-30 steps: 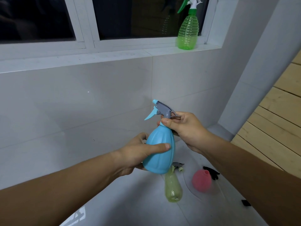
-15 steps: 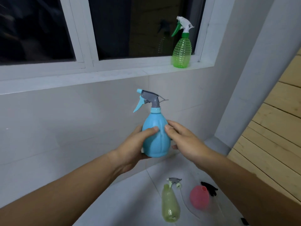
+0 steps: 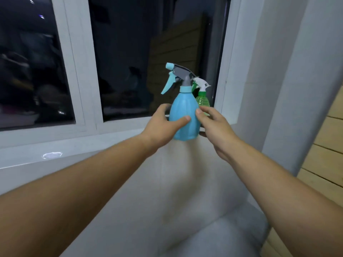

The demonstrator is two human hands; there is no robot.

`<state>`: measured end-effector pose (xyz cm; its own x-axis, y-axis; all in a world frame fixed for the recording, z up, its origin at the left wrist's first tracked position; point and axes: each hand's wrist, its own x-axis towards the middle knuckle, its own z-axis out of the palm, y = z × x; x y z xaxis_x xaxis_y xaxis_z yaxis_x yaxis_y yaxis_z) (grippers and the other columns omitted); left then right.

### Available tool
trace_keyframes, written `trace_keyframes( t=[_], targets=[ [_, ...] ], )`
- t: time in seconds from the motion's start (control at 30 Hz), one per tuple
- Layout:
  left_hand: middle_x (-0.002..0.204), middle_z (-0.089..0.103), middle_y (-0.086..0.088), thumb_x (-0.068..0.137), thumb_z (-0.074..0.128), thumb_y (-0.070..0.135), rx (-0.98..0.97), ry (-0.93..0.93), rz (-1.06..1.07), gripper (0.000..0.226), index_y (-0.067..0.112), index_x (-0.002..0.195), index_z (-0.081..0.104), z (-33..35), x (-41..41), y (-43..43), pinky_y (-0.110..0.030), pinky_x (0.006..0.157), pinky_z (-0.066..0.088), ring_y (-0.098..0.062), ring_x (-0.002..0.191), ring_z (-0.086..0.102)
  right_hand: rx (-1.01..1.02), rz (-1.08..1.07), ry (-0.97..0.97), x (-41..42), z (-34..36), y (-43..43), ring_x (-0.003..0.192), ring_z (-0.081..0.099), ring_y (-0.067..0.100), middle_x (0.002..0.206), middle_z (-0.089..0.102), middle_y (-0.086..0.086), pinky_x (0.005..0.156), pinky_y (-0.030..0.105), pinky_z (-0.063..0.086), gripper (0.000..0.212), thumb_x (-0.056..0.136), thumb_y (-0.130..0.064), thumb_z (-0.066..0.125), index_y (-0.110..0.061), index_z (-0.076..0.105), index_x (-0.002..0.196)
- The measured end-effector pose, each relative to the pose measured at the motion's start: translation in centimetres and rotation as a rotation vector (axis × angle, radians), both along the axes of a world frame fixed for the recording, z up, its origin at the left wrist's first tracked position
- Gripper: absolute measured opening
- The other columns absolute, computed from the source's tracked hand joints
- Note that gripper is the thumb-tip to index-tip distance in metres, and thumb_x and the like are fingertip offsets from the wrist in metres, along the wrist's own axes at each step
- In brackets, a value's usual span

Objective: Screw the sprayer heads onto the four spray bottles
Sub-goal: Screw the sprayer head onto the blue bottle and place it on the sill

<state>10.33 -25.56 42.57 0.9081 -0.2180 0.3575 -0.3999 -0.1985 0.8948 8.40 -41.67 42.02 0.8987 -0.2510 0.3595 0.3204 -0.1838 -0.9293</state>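
light-blue ribbed plastic spray bottle (image 3: 185,115), pear-shaped, held upright at the right end of the white window sill (image 3: 111,134). its grey sprayer head with pale-blue nozzle and trigger (image 3: 177,75) sits on the neck, the pale-blue collar closed down on the bottle's shoulder, and the nozzle points left along the sill.

left hand (image 3: 163,127): arm stretched forward over the sill's front edge, thumb laid flat across the bottle's front, the other fingers wrapped round its far left side, clamped on the body. right hand (image 3: 217,130): arm likewise extended, thumb tip on the bottle's right flank, the other fingers slightly apart and bent, reaching past the flank.

hidden or unclear: whether the right fingers touch the bottle's back cannot be told, nor whether the bottle's base rests on the sill or hangs just above it. a translucent green ridged spray bottle (image 3: 203,101) with a white sprayer head (image 3: 201,83) stands further back on the sill, its left side and base covered by the blue bottle and the right hand.
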Motion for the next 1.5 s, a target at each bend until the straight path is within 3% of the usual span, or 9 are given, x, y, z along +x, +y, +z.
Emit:
trace_keyframes(
  t=[0.1, 0.3, 0.77, 0.93, 1.1, 1.23, 1.33, 1.43, 1.5],
  targets=[
    [0.125, 0.061, 0.000, 0.088, 0.079, 0.035, 0.005, -0.038, 0.034, 0.066, 0.017, 0.143, 0.048, 1.3, 2.8, -0.5, -0.023, 0.077, 0.054, -0.017, 0.107, 0.064, -0.047, 0.031, 0.026, 2.4, 1.0, -0.1, 0.105, 0.063, 0.010, 0.125, 0.063, -0.007, 0.074, 0.025, 0.049, 0.040, 0.098, -0.041, 0.049, -0.029, 0.053, 0.136],
    [0.129, 0.064, -0.008, 0.086, 0.081, 0.033, 0.074, -0.006, 0.100, 0.067, 0.014, 0.142, 0.049, 0.6, 6.9, -0.9, -0.039, 0.095, 0.057, -0.025, 0.112, 0.065, -0.121, 0.004, 0.092, 6.4, 0.1, 0.0, 0.120, 0.055, 0.018, 0.139, 0.054, -0.002, 0.098, 0.036, 0.047, 0.046, 0.099, -0.043, 0.040, -0.027, 0.045, 0.142],
    [0.139, 0.061, -0.009, 0.087, 0.080, 0.034, 0.113, 0.051, 0.132, 0.073, 0.014, 0.147, 0.044, -0.9, 9.5, -1.5, -0.045, 0.104, 0.055, -0.027, 0.121, 0.063, -0.200, 0.059, 0.095, 8.3, -1.4, 0.0, 0.101, 0.059, 0.007, 0.115, 0.062, -0.009, 0.072, 0.024, 0.043, 0.031, 0.102, -0.037, 0.032, -0.032, 0.058, 0.119],
    [0.140, 0.061, -0.007, 0.087, 0.078, 0.040, 0.115, 0.074, 0.132, 0.073, 0.018, 0.149, 0.045, -1.1, 10.1, -1.1, -0.048, 0.106, 0.054, -0.028, 0.123, 0.063, -0.200, 0.064, 0.104, 8.5, -1.4, 0.5, 0.108, 0.058, 0.011, 0.122, 0.058, -0.010, 0.073, 0.021, 0.041, 0.037, 0.103, -0.039, 0.032, -0.032, 0.053, 0.132],
    [0.139, 0.064, -0.004, 0.089, 0.077, 0.042, 0.110, 0.086, 0.091, 0.070, 0.019, 0.149, 0.049, -1.3, 10.9, -0.8, -0.048, 0.107, 0.053, -0.026, 0.122, 0.063, -0.193, 0.047, 0.105, 8.9, -1.8, 0.6, 0.126, 0.051, 0.017, 0.141, 0.050, -0.008, 0.099, 0.031, 0.042, 0.047, 0.102, -0.042, 0.033, -0.029, 0.039, 0.147],
    [0.140, 0.064, -0.004, 0.088, 0.076, 0.044, 0.121, 0.113, 0.078, 0.071, 0.019, 0.149, 0.049, -1.4, 11.1, -0.7, -0.048, 0.109, 0.052, -0.025, 0.124, 0.063, -0.187, 0.063, 0.103, 8.9, -2.1, 0.7, 0.127, 0.050, 0.017, 0.147, 0.046, -0.006, 0.097, 0.028, 0.039, 0.049, 0.102, -0.041, 0.035, -0.029, 0.036, 0.149],
    [0.154, 0.051, -0.006, 0.085, 0.077, 0.051, 0.146, 0.144, 0.095, 0.092, 0.018, 0.159, 0.033, -1.4, 10.8, -0.8, -0.050, 0.114, 0.047, -0.030, 0.137, 0.054, -0.176, 0.025, 0.086, 8.6, -2.3, 0.5, 0.134, 0.045, 0.019, 0.153, 0.041, -0.005, 0.110, 0.034, 0.037, 0.055, 0.100, -0.043, 0.038, -0.029, 0.029, 0.152],
    [0.164, 0.037, -0.010, 0.083, 0.079, 0.050, 0.157, 0.121, 0.191, 0.105, 0.014, 0.162, 0.021, -0.8, 8.9, -0.3, -0.047, 0.118, 0.041, -0.032, 0.146, 0.042, -0.146, -0.052, 0.038, 7.4, -2.8, 0.1, 0.131, 0.048, 0.019, 0.149, 0.045, -0.002, 0.111, 0.039, 0.038, 0.050, 0.100, -0.041, 0.040, -0.028, 0.036, 0.148],
    [0.150, 0.051, -0.011, 0.083, 0.081, 0.047, 0.150, -0.012, 0.256, 0.094, 0.014, 0.156, 0.031, -1.0, 6.4, 0.6, -0.042, 0.111, 0.048, -0.028, 0.134, 0.053, -0.134, -0.124, 0.009, 5.9, -4.2, -0.4, 0.120, 0.055, 0.017, 0.133, 0.056, -0.001, 0.106, 0.039, 0.044, 0.042, 0.099, -0.039, 0.042, -0.026, 0.047, 0.139]
  ],
)
